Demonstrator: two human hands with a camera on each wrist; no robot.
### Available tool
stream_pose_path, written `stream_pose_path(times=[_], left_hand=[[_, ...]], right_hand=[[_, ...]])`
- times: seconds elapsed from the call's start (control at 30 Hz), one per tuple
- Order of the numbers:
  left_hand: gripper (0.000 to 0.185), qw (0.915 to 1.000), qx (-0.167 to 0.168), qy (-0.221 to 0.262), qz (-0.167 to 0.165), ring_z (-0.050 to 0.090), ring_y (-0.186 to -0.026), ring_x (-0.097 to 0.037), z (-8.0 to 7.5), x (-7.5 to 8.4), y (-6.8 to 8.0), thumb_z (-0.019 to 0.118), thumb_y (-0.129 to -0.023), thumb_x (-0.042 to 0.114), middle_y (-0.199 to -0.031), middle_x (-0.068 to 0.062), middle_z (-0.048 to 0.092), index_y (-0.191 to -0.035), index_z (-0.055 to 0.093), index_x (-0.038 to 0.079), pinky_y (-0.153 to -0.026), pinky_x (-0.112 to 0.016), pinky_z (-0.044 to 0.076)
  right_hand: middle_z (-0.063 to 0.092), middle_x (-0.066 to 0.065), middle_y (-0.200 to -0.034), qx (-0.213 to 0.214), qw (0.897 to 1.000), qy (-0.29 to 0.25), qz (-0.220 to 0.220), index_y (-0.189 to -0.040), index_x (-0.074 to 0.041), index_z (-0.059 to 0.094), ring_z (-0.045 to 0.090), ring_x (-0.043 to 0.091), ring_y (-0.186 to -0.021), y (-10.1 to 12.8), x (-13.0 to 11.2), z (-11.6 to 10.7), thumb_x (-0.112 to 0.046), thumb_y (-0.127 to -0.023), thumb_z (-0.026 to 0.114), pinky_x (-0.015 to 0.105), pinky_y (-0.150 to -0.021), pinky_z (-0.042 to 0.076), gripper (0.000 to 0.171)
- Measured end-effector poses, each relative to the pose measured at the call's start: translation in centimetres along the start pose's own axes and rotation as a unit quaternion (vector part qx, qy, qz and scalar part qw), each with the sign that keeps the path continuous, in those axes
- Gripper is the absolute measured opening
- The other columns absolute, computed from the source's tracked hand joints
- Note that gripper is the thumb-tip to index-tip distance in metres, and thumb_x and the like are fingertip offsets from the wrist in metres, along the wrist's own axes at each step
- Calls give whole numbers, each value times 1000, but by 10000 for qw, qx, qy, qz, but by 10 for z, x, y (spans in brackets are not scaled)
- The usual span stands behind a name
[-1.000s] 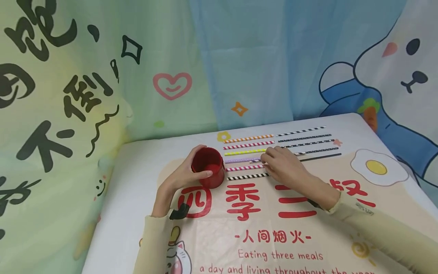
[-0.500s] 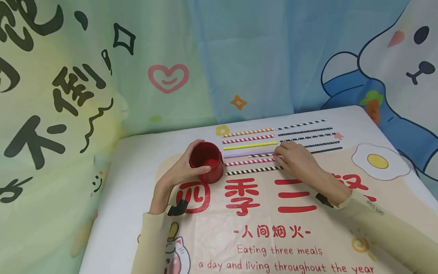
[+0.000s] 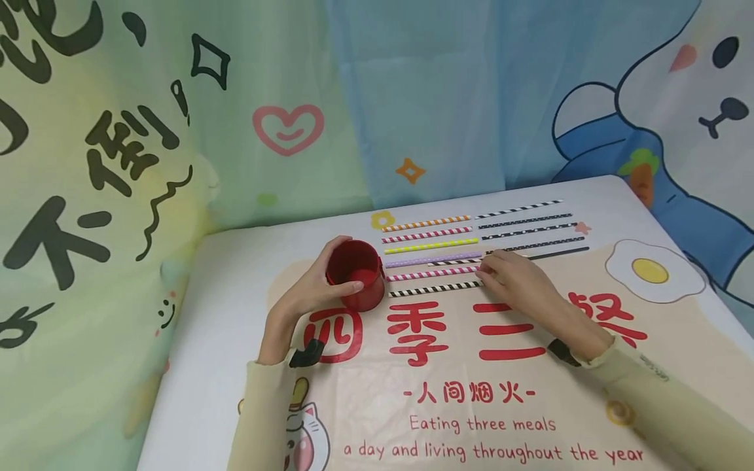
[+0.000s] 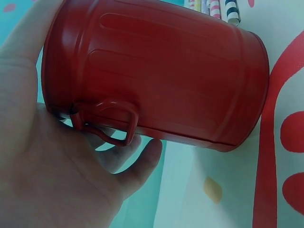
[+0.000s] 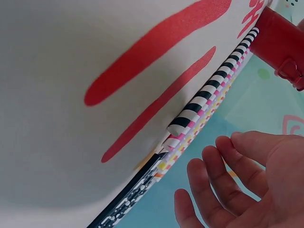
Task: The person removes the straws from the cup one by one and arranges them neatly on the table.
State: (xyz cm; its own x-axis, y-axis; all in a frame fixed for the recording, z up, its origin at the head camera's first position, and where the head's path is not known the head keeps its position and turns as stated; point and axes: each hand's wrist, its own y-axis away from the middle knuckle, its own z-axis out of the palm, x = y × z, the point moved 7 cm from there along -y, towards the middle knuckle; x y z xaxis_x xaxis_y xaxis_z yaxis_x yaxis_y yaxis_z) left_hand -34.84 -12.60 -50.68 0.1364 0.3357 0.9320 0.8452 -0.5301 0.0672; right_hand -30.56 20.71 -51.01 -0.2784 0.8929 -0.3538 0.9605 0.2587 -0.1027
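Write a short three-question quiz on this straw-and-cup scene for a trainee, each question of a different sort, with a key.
1. True or false: the left hand grips the red cup.
2. Multiple choice: the right hand is at
A. the fried egg print
B. the right ends of the pink striped straw and black-and-white striped straw
C. the rim of the red cup
3. Fill in: in the left column of straws, the one nearest the person is striped black and ____.

Key
1. True; the fingers curl round its side.
2. B; the fingers are relaxed and pinch nothing.
3. White.
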Motion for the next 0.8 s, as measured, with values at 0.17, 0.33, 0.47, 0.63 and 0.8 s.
stream_pose_path(times=[0.17, 0.33, 0.47, 0.63, 0.8], left_hand=[[86, 10000, 32, -6, -32, 40, -137, -31, 0, -2, 3, 80, -84, 24, -148, -2, 43, -152, 28, 27, -95, -44, 56], [91, 9999, 42, -135, -81, 38, -140, -29, 1, -3, 4, 77, -87, 30, -153, -2, 39, -157, 20, 32, -96, -48, 56], [79, 9986, 424, -287, 98, 28, -150, -36, -13, -5, 14, 60, -99, 28, -164, -8, 28, -161, 10, 31, -110, -59, 43], [70, 9662, 1323, -2134, -590, 11, -156, -36, -50, -22, 56, 44, -106, 44, -169, -10, 14, -163, 9, 23, -120, -66, 21], [82, 8980, 1298, -3935, -1481, -5, -156, -42, -68, -40, 84, 43, -101, 58, -170, -15, -1, -163, 5, 19, -119, -71, 12]], right_hand=[[67, 10, -101, 41, 9999, -118, -9, -110, -6, 69, 61, 26, -90, 0, -1, 2, -24, -92, 72, 47, -83, 56, 25], [53, 23, -140, 347, 9993, 95, 28, -143, -4, 51, 51, 42, -127, 3, 8, -5, -31, -93, 70, 62, -107, 42, 60], [36, 27, -155, 261, 9993, 147, 231, -154, -3, 36, 35, 48, -142, 9, 23, -5, -36, -95, 66, 66, -114, 29, 74], [21, 29, -162, 39, 9975, -103, 701, -159, -6, 25, 14, 49, -151, 40, 41, 13, -44, -101, 53, 71, -117, 17, 74], [12, 30, -164, 95, 9937, -215, 1096, -161, -10, 19, 2, 49, -153, 68, 51, 27, -49, -104, 45, 73, -117, 8, 74]])
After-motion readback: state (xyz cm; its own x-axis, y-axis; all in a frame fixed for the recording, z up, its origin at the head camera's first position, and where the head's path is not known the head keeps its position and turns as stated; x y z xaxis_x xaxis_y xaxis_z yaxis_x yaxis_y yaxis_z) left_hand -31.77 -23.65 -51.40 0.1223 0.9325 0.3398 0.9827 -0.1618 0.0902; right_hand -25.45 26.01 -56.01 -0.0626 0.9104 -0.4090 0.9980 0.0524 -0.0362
